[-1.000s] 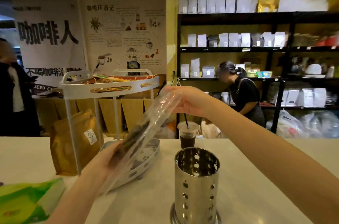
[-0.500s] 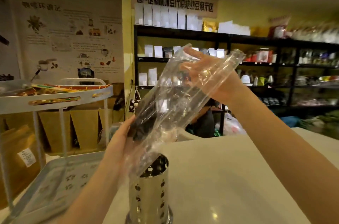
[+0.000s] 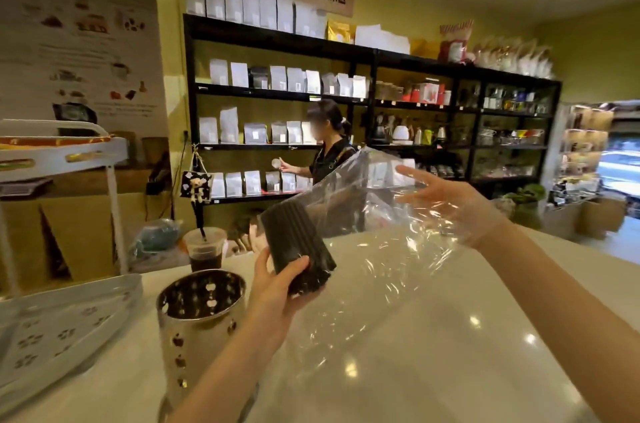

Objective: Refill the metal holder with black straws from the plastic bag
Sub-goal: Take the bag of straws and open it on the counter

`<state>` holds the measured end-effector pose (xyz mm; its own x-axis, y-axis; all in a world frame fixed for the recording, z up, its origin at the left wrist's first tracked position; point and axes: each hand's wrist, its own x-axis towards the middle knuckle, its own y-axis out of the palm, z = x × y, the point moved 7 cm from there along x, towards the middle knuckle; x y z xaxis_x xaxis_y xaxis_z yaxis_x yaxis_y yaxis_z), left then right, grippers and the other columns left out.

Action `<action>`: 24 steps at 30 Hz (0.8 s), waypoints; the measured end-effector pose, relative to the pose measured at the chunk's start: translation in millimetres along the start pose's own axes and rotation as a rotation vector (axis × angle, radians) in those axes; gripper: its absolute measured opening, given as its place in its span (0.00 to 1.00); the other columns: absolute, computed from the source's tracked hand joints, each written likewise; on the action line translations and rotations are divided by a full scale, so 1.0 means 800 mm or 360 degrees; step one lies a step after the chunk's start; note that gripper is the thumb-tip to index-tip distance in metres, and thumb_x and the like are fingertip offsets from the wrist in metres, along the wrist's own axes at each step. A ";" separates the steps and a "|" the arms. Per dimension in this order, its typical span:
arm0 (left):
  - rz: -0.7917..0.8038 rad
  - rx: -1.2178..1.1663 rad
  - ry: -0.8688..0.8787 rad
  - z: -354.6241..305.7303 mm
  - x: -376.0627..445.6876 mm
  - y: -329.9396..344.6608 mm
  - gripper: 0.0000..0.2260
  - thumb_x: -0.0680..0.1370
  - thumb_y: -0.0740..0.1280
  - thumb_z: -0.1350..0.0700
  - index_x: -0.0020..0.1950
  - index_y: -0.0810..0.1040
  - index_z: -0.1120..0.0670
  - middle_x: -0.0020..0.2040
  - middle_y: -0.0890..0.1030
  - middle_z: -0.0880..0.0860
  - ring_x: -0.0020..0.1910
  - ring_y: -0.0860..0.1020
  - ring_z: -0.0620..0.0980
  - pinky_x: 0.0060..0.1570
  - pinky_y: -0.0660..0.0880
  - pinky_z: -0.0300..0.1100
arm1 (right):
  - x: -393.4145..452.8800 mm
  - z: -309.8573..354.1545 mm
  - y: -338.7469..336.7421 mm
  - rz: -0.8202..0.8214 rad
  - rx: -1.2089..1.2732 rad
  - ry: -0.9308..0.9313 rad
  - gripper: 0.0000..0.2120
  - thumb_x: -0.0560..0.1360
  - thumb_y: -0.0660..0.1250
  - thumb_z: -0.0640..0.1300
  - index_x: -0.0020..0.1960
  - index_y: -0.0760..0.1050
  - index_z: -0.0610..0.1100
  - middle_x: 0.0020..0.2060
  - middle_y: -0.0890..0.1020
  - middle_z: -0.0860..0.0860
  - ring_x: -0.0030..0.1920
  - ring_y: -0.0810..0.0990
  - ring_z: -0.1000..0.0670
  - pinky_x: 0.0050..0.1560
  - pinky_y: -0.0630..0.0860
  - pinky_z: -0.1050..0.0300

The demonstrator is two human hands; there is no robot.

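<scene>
A perforated metal holder (image 3: 199, 322) stands on the white counter at lower left, with nothing visible inside it. My left hand (image 3: 277, 287) grips a bundle of black straws (image 3: 298, 249) through the closed end of a clear plastic bag (image 3: 374, 249), just right of the holder's rim. The bag stretches up and to the right. My right hand (image 3: 446, 204) is inside the bag's open end, fingers spread, touching no straws.
An iced coffee cup with a straw (image 3: 204, 249) stands behind the holder. A white two-tier rack (image 3: 69, 159) and its tray (image 3: 62, 322) sit at left. A person (image 3: 329, 152) stands at the black shelves (image 3: 374, 100) beyond the counter (image 3: 450, 353).
The bag has swung from over the holder down to the right, lying flatter. My left hand now holds the straw bundle beside the holder's rim. My right hand has dropped lower and spread open.
</scene>
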<state>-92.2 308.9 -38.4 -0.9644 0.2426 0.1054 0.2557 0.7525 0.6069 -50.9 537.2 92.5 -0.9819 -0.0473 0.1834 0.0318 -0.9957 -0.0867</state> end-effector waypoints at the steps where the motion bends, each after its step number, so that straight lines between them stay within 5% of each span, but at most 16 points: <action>1: -0.0041 0.0042 -0.0008 0.006 0.001 -0.003 0.33 0.63 0.72 0.62 0.65 0.66 0.43 0.56 0.76 0.55 0.52 0.79 0.59 0.36 0.80 0.50 | -0.005 -0.012 -0.005 0.0043 -0.0016 0.0044 0.21 0.75 0.58 0.34 0.65 0.69 0.48 0.41 0.80 0.49 0.32 0.82 0.57 0.34 0.79 0.64; 3: -0.0112 0.0173 -0.0002 0.019 0.003 -0.013 0.34 0.67 0.71 0.64 0.66 0.63 0.41 0.53 0.76 0.51 0.48 0.80 0.55 0.33 0.81 0.47 | -0.014 -0.051 -0.028 0.0030 0.0063 0.0193 0.23 0.74 0.57 0.32 0.66 0.70 0.49 0.43 0.79 0.45 0.28 0.80 0.55 0.28 0.76 0.64; 6: -0.0201 0.0361 -0.0048 0.046 0.004 -0.036 0.34 0.70 0.69 0.65 0.69 0.59 0.41 0.58 0.72 0.52 0.47 0.79 0.52 0.30 0.81 0.45 | -0.025 -0.105 -0.059 -0.0065 -0.0022 0.0369 0.20 0.75 0.59 0.32 0.63 0.73 0.49 0.44 0.85 0.45 0.34 0.83 0.53 0.34 0.78 0.59; 10: -0.0275 0.0562 -0.0144 0.084 -0.001 -0.061 0.35 0.71 0.69 0.65 0.70 0.57 0.41 0.67 0.70 0.57 0.54 0.77 0.58 0.43 0.80 0.54 | -0.040 -0.165 -0.072 -0.0032 -0.0201 0.0526 0.18 0.74 0.64 0.33 0.60 0.75 0.48 0.45 0.86 0.47 0.39 0.85 0.51 0.35 0.80 0.59; 15: -0.0347 0.0807 -0.0160 0.109 -0.009 -0.080 0.37 0.71 0.70 0.63 0.71 0.54 0.43 0.69 0.69 0.59 0.59 0.74 0.59 0.53 0.76 0.53 | -0.043 -0.217 -0.071 -0.0001 -0.0238 0.0652 0.14 0.74 0.65 0.35 0.58 0.76 0.44 0.47 0.86 0.46 0.42 0.85 0.49 0.35 0.81 0.58; 18: -0.0384 0.0961 -0.0112 0.112 -0.011 -0.086 0.38 0.71 0.70 0.63 0.73 0.52 0.46 0.70 0.68 0.58 0.62 0.72 0.57 0.52 0.74 0.46 | -0.038 -0.240 -0.070 -0.0038 -0.0285 0.0696 0.12 0.74 0.65 0.35 0.57 0.76 0.42 0.44 0.87 0.47 0.40 0.85 0.49 0.34 0.80 0.59; 24: -0.0361 0.1307 -0.0025 0.109 -0.010 -0.079 0.39 0.71 0.69 0.65 0.74 0.49 0.49 0.71 0.66 0.57 0.67 0.67 0.58 0.62 0.69 0.52 | -0.032 -0.269 -0.064 -0.0165 -0.0515 0.0772 0.13 0.71 0.68 0.33 0.55 0.77 0.38 0.39 0.86 0.45 0.34 0.84 0.50 0.33 0.81 0.59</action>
<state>-94.6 312.8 -146.6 -0.9987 0.0362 0.0354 0.0304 0.9878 -0.1526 -67.3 606.5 -118.4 -0.9524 0.1667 -0.2552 -0.0527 -0.9147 -0.4006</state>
